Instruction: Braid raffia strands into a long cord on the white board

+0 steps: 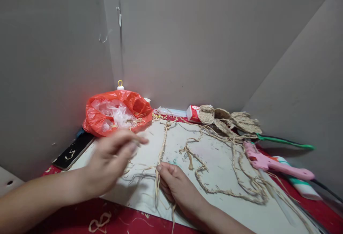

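My right hand (173, 182) pinches a cord of twisted straw-coloured fibre (162, 148) between thumb and fingers. The cord runs away from me up the white board, and loose fibre ends (157, 187) hang below the pinch. To the left, my left hand (114, 159) is raised over the board in front of the red bag. Its index finger and thumb point to the right, but motion blur hides whether anything is between them. A long finished-looking cord (227, 192) lies in loops to the right of my right hand.
A red plastic bag (92, 116) with white plastic and fibre stands back left, beside a black phone (73, 151). Coiled fibre pieces (207, 115) lie back right, near green-handled pliers (286, 141), a pink glue gun (278, 166) and a white-and-teal tube (304, 187). Grey panels (182, 48) enclose the white board (177, 137).
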Action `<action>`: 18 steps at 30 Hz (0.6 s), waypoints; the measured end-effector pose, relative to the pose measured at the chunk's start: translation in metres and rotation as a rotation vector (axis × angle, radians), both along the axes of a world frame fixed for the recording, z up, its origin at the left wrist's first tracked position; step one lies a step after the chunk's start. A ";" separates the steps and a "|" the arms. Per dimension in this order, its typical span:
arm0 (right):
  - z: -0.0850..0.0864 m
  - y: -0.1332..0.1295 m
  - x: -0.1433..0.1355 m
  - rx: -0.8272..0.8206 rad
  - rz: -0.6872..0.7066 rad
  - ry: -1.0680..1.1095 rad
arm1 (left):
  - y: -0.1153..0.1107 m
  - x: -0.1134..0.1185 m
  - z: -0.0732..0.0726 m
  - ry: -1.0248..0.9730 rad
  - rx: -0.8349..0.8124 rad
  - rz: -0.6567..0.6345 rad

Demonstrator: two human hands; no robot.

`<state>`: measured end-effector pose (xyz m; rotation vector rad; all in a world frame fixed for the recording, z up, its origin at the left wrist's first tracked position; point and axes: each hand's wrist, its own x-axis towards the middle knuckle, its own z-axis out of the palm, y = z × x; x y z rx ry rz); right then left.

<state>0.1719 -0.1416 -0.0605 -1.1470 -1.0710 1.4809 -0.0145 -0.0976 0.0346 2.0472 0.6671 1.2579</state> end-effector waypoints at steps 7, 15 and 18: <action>0.004 0.000 -0.001 -0.010 0.012 0.080 | 0.018 0.025 -0.079 0.554 0.143 -0.142; 0.004 -0.001 0.002 -0.027 0.020 0.096 | 0.065 0.001 -0.026 0.807 0.297 0.329; 0.003 0.000 0.002 -0.046 0.019 0.107 | 0.072 -0.005 -0.010 0.777 0.313 0.406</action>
